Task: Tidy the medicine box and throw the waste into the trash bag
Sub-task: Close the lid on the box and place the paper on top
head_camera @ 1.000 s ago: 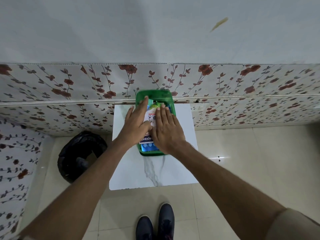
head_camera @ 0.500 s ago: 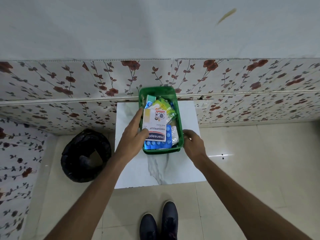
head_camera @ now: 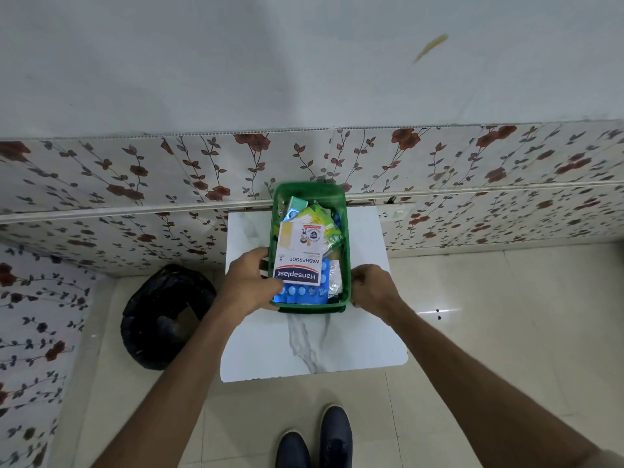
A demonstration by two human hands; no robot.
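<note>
A green plastic medicine box (head_camera: 342, 197) stands on a small white marble-look table (head_camera: 314, 339), against the floral wall. It is packed with a white Hansaplast plaster packet (head_camera: 299, 258), blue blister strips (head_camera: 304, 292), a silver strip and green sachets. My left hand (head_camera: 250, 285) grips the box's left wall near the front corner, thumb over the rim by the blue strips. My right hand (head_camera: 371, 287) holds the right wall near the front corner. A black trash bag (head_camera: 162, 315) sits open on the floor, left of the table.
The floral-papered wall and a ledge run just behind the box. A second floral wall closes off the left side beyond the trash bag. Beige floor tiles spread to the right. My two dark shoes (head_camera: 314, 440) stand in front of the table.
Both hands lay flat on top of the box's contents a second ago. They have since slid off to the sides, and each now grips a wall of the box.
</note>
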